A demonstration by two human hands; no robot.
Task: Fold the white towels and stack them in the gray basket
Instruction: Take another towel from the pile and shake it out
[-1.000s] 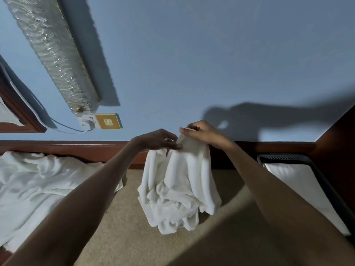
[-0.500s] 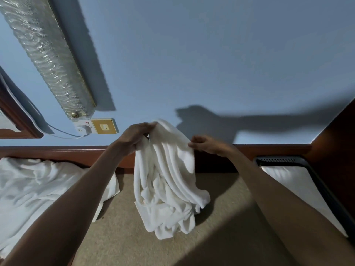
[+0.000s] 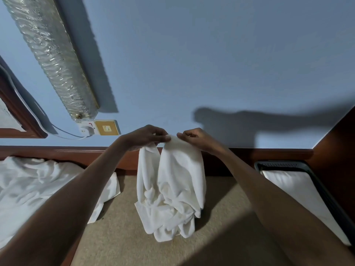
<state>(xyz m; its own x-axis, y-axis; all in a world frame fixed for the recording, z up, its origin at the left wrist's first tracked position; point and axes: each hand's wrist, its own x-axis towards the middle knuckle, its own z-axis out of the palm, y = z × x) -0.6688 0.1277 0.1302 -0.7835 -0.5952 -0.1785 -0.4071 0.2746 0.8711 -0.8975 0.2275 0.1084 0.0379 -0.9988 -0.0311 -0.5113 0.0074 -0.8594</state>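
Beige carpet, blue wall. Left hand and right hand pinch white towel top edge, close together; towel hangs bunched onto carpet. Gray basket far right.

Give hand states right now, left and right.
Left hand: closed, pinching the white towel at its top.
Right hand: closed, pinching the same towel's top.

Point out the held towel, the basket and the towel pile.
Held towel [image 3: 178,179]: head view, on its hanging front fold.
Basket [image 3: 278,165]: head view, on its far rim.
Towel pile [image 3: 28,185]: head view, on its crumpled middle.
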